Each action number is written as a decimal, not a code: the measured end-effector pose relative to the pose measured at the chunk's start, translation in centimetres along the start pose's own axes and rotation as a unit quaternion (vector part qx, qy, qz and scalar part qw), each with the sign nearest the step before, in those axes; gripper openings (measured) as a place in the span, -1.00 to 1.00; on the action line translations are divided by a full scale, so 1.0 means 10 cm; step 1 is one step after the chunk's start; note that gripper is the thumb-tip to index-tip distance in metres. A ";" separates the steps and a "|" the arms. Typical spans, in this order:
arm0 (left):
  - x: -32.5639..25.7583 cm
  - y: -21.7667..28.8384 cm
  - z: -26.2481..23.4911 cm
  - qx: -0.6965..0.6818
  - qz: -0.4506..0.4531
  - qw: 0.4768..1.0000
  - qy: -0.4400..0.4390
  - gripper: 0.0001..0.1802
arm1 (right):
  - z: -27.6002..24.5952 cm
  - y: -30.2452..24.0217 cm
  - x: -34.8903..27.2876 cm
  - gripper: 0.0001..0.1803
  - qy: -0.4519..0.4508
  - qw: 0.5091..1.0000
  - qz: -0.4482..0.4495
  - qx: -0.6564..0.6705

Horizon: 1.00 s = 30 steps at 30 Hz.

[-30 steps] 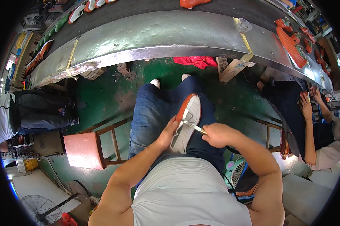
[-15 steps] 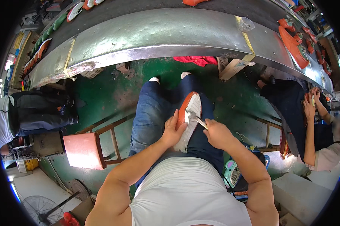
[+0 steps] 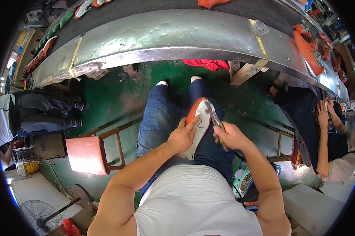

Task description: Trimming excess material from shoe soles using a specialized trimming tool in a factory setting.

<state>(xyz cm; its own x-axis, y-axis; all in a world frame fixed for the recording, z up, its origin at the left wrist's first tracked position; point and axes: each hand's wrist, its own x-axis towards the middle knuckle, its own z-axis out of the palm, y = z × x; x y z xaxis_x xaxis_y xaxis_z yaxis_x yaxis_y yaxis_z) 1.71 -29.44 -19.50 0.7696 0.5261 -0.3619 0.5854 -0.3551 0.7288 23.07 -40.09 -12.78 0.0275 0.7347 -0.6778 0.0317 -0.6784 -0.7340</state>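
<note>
An orange shoe (image 3: 201, 126) lies sole up along my right thigh, its toe pointing away from me. The pale underside bears a dark curved mark, and a strip of orange upper shows along its left edge. My left hand (image 3: 183, 136) grips the shoe's left side, a finger reaching over onto the sole. In my closed right hand (image 3: 229, 135) is a hammer-headed metal tool (image 3: 213, 113). The tool's slim metal end slants toward the toe, at the shoe's right edge; motion blur hides whether it touches. Part of its handle shows below my fingers.
A metal-edged workbench (image 3: 153, 35) spans the far side, with orange shoes (image 3: 308, 53) and a clear cup (image 3: 260, 28) on it. A padded stool (image 3: 87, 155) stands left, a small green fan (image 3: 242, 179) at my right hip. Other people sit at right and stand at left.
The tool's metal end has moved from the middle of the sole toward the toe's right edge, turning more upright. My left hand has shifted, one finger now over the sole. The whole view tilted slightly.
</note>
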 end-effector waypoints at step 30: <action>-0.35 -0.30 0.29 -0.277 -0.013 0.959 -0.055 0.08 | 0.50 0.49 -0.22 -0.53 0.006 0.919 -0.135 -0.370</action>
<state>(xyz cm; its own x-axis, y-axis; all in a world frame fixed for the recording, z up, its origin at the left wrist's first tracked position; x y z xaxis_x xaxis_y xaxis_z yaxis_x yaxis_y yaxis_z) -2.05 -32.49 -22.14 0.7971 0.4330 -0.4209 0.4030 0.1376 0.9048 18.21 -45.03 -15.12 -0.0705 0.8791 -0.4713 0.7094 -0.2879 -0.6433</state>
